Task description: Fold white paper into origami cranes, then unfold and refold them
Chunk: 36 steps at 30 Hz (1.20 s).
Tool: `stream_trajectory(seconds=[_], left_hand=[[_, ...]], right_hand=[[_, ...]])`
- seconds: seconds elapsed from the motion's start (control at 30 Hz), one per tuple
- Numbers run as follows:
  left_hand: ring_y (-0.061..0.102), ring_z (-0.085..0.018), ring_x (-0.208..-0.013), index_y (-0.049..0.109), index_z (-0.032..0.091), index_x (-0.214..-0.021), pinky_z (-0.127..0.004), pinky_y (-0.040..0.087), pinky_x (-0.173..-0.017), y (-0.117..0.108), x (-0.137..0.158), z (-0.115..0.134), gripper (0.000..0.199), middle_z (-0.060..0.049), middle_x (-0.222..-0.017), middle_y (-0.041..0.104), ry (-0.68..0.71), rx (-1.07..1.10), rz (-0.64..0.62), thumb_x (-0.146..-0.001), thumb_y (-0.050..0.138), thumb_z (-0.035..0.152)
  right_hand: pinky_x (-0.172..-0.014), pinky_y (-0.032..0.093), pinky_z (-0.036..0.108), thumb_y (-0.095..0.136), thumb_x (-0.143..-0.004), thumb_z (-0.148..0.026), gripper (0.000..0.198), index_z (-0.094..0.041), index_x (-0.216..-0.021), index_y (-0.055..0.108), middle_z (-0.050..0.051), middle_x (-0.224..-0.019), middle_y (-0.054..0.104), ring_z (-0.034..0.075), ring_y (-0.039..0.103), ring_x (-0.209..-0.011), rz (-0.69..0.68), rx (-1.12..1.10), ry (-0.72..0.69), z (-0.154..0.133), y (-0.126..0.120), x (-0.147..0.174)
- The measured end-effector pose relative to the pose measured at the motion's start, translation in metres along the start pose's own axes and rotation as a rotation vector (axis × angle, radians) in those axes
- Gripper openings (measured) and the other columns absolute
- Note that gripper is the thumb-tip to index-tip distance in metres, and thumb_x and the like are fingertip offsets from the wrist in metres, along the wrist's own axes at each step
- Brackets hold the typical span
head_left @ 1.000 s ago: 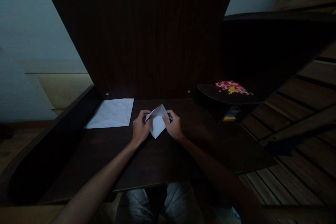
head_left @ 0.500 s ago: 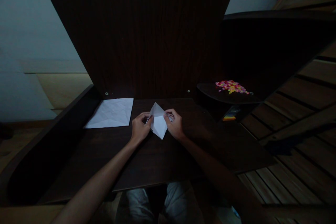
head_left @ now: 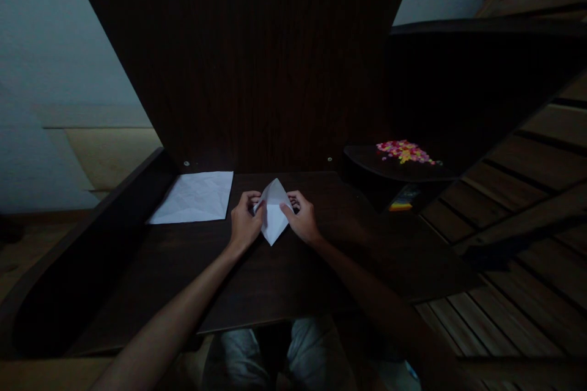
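Observation:
Between my two hands is a folded white paper (head_left: 275, 220), opened into a pointed diamond shape with one tip up and one toward me. My left hand (head_left: 246, 220) grips its left side, thumb on the inner face and fingers curled behind. On the opposite side my right hand (head_left: 301, 216) holds it the same way, thumb pressed inside. The fingers behind the paper are partly hidden. Left of my left hand, a creased white sheet (head_left: 195, 197) lies flat on the dark desk (head_left: 275, 287).
A small curved shelf (head_left: 367, 162) at the right bears a heap of pink, red and yellow bits (head_left: 406, 151). Beneath it is a multicoloured item (head_left: 402, 198). A tall dark panel (head_left: 257, 61) rises behind the desk, and a raised side board (head_left: 92, 250) bounds the left.
The folded paper has tilted between my hands: its lower tip has swung left and its upper tip slightly right. My right thumb has shifted a little left. The loose sheet lies where it was.

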<state>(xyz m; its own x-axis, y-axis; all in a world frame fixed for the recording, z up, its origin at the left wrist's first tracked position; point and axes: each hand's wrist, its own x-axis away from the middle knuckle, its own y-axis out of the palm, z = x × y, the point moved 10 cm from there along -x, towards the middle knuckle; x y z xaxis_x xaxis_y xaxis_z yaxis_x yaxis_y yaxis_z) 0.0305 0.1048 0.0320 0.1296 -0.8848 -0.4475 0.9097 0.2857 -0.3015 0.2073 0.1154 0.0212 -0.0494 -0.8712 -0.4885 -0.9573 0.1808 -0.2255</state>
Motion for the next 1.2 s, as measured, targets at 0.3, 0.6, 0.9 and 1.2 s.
stream_trajectory(seconds=[0.3, 0.6, 0.9, 1.2], left_hand=[[0.062, -0.015, -0.071, 0.056, 0.019, -0.099, -0.026, 0.047, -0.069, 0.009, 0.001, 0.007, 0.024, 0.0, -0.078, 0.066, -0.006, -0.075, -0.116, -0.075, 0.056, 0.017], [0.064, -0.017, -0.074, 0.055, 0.02, -0.104, -0.028, 0.047, -0.071, 0.013, 0.001, 0.007, 0.027, -0.001, -0.081, 0.067, -0.006, -0.107, -0.173, -0.077, 0.057, 0.02], [0.065, -0.019, -0.083, 0.058, 0.019, -0.108, -0.028, 0.047, -0.073, 0.021, 0.007, 0.014, 0.034, -0.003, -0.087, 0.069, -0.029, 0.01, -0.265, -0.084, 0.055, 0.043], [0.061, -0.014, -0.07, 0.055, 0.016, -0.109, -0.025, 0.046, -0.065, 0.038, 0.008, -0.002, 0.043, 0.0, -0.076, 0.065, -0.135, 0.258, -0.355, -0.077, 0.065, 0.042]], right_hand=[[-0.067, 0.048, 0.027, 0.063, -0.076, -0.04, 0.024, -0.021, -0.09, 0.057, 0.002, -0.085, 0.067, 0.019, 0.063, -0.079, -0.095, -0.226, 0.175, 0.01, 0.006, -0.002], [-0.052, 0.043, 0.022, 0.065, -0.073, -0.044, 0.027, -0.021, -0.084, 0.056, -0.001, -0.075, 0.063, 0.015, 0.058, -0.064, -0.152, -0.332, 0.287, 0.016, 0.012, -0.003], [-0.052, 0.045, 0.024, 0.069, -0.065, -0.039, 0.026, -0.018, -0.077, 0.059, 0.0, -0.07, 0.063, 0.015, 0.058, -0.062, -0.056, -0.348, 0.309, 0.03, 0.007, -0.008], [-0.054, 0.046, 0.024, 0.068, -0.063, -0.034, 0.022, -0.019, -0.077, 0.06, 0.001, -0.07, 0.066, 0.016, 0.061, -0.064, -0.059, -0.374, 0.343, 0.029, 0.003, -0.008]])
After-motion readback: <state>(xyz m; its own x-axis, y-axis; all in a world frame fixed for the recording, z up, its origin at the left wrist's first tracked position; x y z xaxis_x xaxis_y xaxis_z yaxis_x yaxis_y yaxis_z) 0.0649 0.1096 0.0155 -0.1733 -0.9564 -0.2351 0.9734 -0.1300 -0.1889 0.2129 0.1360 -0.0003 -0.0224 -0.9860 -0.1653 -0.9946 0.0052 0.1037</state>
